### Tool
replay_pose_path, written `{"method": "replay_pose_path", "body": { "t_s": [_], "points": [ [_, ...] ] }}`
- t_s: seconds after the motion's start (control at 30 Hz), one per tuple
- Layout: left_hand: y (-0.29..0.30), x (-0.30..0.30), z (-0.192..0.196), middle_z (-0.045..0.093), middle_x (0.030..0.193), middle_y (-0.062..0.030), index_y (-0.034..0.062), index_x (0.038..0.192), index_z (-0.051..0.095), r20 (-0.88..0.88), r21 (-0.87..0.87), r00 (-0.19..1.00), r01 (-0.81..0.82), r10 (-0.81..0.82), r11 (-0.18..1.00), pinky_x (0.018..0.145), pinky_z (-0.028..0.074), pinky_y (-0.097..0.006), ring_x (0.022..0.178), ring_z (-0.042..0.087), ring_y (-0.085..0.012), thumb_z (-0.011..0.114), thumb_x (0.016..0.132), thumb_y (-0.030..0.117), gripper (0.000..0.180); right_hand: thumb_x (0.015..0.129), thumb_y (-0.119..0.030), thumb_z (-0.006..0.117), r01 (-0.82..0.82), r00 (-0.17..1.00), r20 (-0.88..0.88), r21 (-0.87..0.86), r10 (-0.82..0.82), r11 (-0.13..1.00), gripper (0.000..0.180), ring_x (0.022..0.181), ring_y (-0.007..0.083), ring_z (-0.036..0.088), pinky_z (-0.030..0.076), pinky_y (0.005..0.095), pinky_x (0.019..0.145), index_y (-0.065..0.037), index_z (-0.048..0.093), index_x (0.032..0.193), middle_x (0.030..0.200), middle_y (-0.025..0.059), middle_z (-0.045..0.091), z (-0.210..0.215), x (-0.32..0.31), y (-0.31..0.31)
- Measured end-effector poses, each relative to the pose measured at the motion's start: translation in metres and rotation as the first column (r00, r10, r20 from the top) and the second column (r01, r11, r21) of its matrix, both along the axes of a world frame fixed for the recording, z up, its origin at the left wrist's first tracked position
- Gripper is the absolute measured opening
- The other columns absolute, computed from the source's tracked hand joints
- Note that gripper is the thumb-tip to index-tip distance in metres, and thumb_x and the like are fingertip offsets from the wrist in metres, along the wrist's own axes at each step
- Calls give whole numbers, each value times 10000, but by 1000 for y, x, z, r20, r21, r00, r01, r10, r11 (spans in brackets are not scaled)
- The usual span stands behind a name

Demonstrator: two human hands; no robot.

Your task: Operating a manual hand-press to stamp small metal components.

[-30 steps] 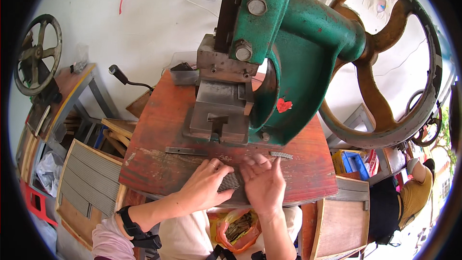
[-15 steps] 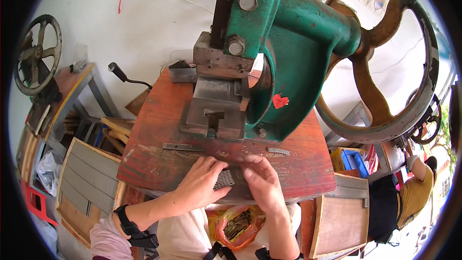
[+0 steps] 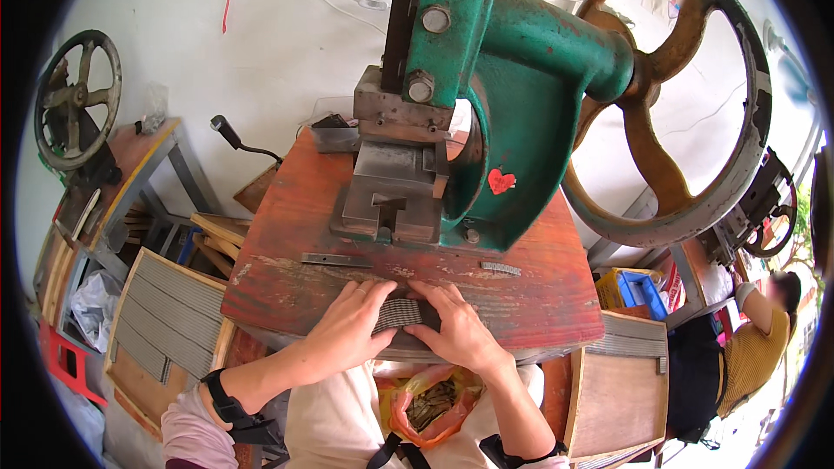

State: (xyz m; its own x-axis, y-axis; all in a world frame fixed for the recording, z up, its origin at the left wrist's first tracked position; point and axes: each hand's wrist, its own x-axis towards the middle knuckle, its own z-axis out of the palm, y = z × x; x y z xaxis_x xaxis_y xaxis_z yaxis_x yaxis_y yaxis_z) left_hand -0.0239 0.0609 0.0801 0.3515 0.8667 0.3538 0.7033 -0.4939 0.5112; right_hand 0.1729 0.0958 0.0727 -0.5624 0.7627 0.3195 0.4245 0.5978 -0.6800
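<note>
My left hand [image 3: 347, 326] and my right hand [image 3: 458, 328] press from both sides on a stack of thin grey metal strips [image 3: 401, 313] at the near edge of a worn red wooden bench [image 3: 287, 234]. Both hands grip the stack between fingers and thumbs. Behind them stands a green press machine [image 3: 486, 122] with a grey steel die block [image 3: 391, 191]. Two loose metal strips lie on the bench: one to the left [image 3: 334, 259], one to the right [image 3: 500, 269].
A large rusty flywheel [image 3: 686, 104] sits on the press's right side. An orange bag of metal pieces [image 3: 426, 404] lies in my lap. Wooden trays of strips stand at left [image 3: 165, 321] and right [image 3: 621, 382]. Another person [image 3: 756, 330] sits far right.
Both hands have stayed on the strip stack at the bench edge, closing in a little around it. The view has shifted slightly.
</note>
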Motion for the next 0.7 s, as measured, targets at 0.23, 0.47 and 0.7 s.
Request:
{"method": "replay_pose_path", "body": {
  "t_s": [0.23, 0.47, 0.7],
  "points": [
    [-4, -6, 0, 542, 1122, -201, 4, 1226, 437, 49, -51, 999, 6, -4, 999, 904, 429, -414, 1053, 505, -362, 704, 738, 109, 566, 751, -133, 712, 2, 1000, -23, -43, -3, 999, 635, 1147, 335, 486, 394, 383, 980, -50, 442, 1320, 1218, 178, 531, 3, 6, -1],
    [-2, -7, -8, 545, 1116, -198, -5, 1224, 450, 37, 2, 999, 12, -12, 1000, 905, 430, -414, 1057, 495, -357, 702, 737, 122, 563, 743, -144, 720, -20, 1000, -9, -13, 20, 1000, 569, 1131, 326, 495, 408, 377, 956, -33, 507, 1259, 1191, 173, 550, -1, 2, 2],
    [2, -21, -7, 555, 1100, -193, -44, 1257, 441, 62, 30, 993, 102, -104, 994, 896, 436, -401, 1043, 499, -332, 719, 722, 132, 628, 722, -140, 745, 46, 999, 0, 45, -46, 998, 533, 1100, 334, 505, 432, 385, 933, -5, 543, 1197, 1144, 169, 575, 5, -7, -8]
  ]
}}
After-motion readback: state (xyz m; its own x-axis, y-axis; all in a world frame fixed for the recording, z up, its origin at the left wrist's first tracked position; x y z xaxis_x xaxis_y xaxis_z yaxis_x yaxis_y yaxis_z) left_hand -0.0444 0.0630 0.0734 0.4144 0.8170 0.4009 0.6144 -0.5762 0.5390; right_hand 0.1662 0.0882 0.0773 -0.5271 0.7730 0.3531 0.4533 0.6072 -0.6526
